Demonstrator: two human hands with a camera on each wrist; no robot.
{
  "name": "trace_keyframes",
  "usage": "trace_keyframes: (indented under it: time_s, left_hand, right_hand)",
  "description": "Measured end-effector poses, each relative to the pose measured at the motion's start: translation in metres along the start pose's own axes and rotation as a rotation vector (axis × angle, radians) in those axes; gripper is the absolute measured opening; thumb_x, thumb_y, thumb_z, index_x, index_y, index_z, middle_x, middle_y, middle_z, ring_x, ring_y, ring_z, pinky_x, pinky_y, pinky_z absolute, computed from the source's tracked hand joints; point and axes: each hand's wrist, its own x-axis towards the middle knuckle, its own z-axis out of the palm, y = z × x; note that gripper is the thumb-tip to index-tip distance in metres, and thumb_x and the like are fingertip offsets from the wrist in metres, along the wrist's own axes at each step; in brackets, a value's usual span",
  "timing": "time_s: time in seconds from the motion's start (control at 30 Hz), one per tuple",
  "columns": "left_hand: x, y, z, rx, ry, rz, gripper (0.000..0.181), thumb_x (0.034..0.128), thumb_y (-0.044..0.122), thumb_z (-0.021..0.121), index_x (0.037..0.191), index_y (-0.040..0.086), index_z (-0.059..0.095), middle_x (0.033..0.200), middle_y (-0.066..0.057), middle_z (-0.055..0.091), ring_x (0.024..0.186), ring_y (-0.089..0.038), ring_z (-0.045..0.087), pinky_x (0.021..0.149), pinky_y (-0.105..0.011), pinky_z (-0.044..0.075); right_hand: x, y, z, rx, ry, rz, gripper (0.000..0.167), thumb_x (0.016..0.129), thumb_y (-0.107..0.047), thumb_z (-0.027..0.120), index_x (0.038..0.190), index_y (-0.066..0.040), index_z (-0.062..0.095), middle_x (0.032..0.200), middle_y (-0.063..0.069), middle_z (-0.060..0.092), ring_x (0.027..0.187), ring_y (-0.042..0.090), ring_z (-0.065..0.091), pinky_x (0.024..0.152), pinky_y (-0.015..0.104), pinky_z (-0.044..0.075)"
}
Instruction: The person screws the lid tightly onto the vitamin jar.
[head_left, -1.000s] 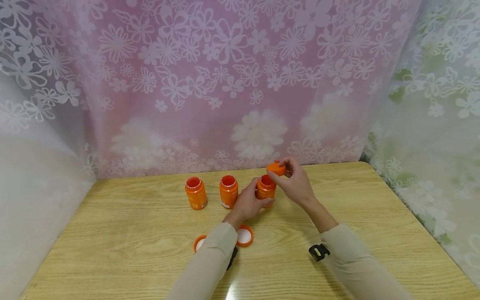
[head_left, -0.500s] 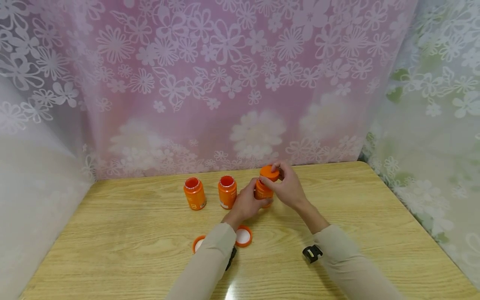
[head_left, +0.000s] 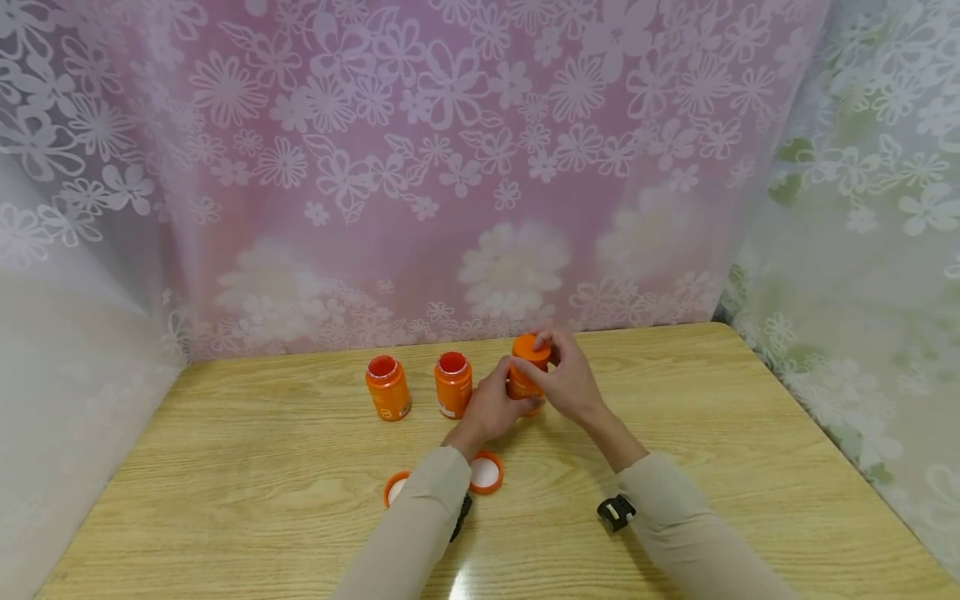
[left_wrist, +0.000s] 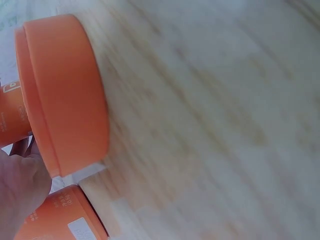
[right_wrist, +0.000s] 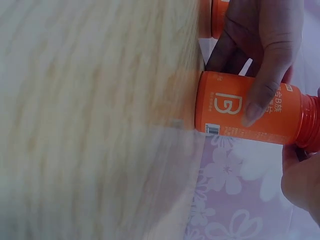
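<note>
A left hand (head_left: 495,406) grips an upright bottle (right_wrist: 227,107) on the table (head_left: 712,417); the right hand (head_left: 567,379) pinches a lid (head_left: 529,347) at its mouth. Left of the bottle stand two uncapped bottles (head_left: 453,388); front-left, two loose lids (head_left: 485,473), one partly behind a sleeve (head_left: 427,517). Table stretches right; behind, a curtain (head_left: 510,192).
</note>
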Motion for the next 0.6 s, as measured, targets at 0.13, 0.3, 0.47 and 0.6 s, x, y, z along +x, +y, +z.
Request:
trace_keyframes:
  time_s: [0.13, 0.3, 0.47, 0.6]
  left_hand:
    - [0.0, 0.0, 0.0, 0.0, 0.001, 0.006, 0.052, 0.0855, 0.035, 0.072, 0.128, 0.022, 0.045, 0.134, -0.002, 0.053, 0.115, -0.02, 0.055, 0.101, -0.039, 0.041]
    - [0.0, -0.001, 0.0, -0.012, 0.0, 0.009, 0.048, 0.0858, 0.033, 0.072, 0.125, 0.023, 0.046, 0.134, -0.002, 0.053, 0.116, -0.021, 0.055, 0.101, -0.04, 0.041]
    - [0.001, -0.001, 0.001, -0.008, 0.002, 0.008, 0.05, 0.0857, 0.033, 0.073, 0.127, 0.021, 0.045, 0.133, -0.002, 0.054, 0.117, -0.02, 0.054, 0.102, -0.039, 0.04]
    - [0.001, -0.002, 0.001, 0.003, 0.005, 0.009, 0.053, 0.0857, 0.032, 0.073, 0.128, 0.02, 0.045, 0.131, -0.003, 0.055, 0.116, -0.02, 0.054, 0.102, -0.039, 0.04]
  right_hand:
    - [-0.001, 0.002, 0.001, 0.008, 0.001, 0.005, 0.032, 0.087, -0.005, 0.07, 0.096, 0.009, 0.043, 0.119, 0.021, 0.047, 0.102, 0.032, 0.052, 0.088, 0.05, 0.045]
    - [-0.003, 0.004, 0.001, 0.005, 0.013, -0.006, 0.031, 0.086, -0.005, 0.07, 0.096, 0.009, 0.044, 0.118, 0.021, 0.047, 0.1, 0.031, 0.051, 0.087, 0.05, 0.045]
    - [-0.004, 0.011, 0.003, -0.048, 0.02, -0.054, 0.03, 0.085, -0.004, 0.072, 0.092, 0.006, 0.044, 0.116, 0.02, 0.048, 0.099, 0.031, 0.051, 0.083, 0.046, 0.047]
    - [-0.003, 0.027, 0.005, -0.083, 0.028, -0.071, 0.032, 0.084, -0.009, 0.075, 0.089, 0.002, 0.046, 0.119, 0.018, 0.048, 0.108, 0.03, 0.049, 0.088, 0.045, 0.047]
